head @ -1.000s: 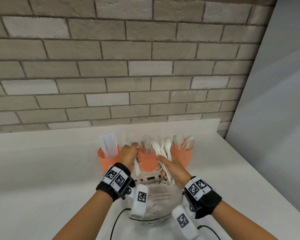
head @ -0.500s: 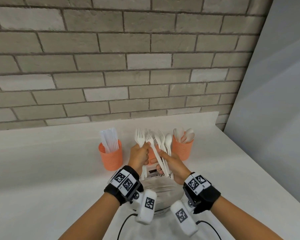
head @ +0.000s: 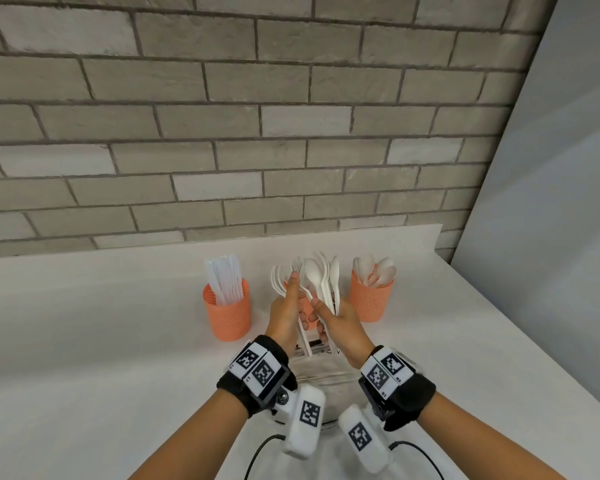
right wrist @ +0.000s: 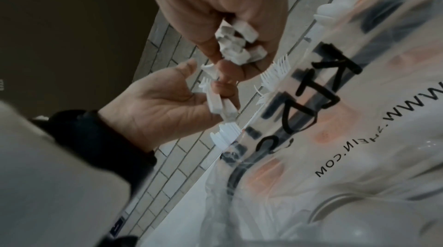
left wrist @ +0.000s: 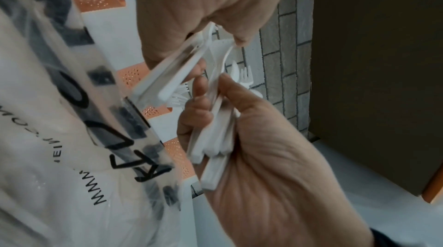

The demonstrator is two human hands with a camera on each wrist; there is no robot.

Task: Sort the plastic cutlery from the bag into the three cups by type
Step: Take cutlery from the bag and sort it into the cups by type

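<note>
Both hands raised close together above the bag (head: 321,379), just in front of the middle cup (head: 307,315). Left hand (head: 284,320) curled round a small bunch of forks (head: 278,280), handles down through the palm, tines fanned up past the thumb; fingers (left wrist: 194,110) clamped on the handles. Right hand (head: 342,327) gripping a thicker bundle of spoons (head: 321,278), bowls upward, handle ends poking out below the fist (right wrist: 239,44). Fingertips of the two hands touching or nearly so; exact contact hard to tell. Three orange mesh cups in a row on the white bench (head: 84,341): left cup (head: 226,308) full of knives (head: 224,278), middle cup mostly hidden behind the hands, right cup (head: 371,299) holding spoons. Bag lying flat, printed with black lettering, below the wrists. Brick wall (head: 222,116) behind.
</note>
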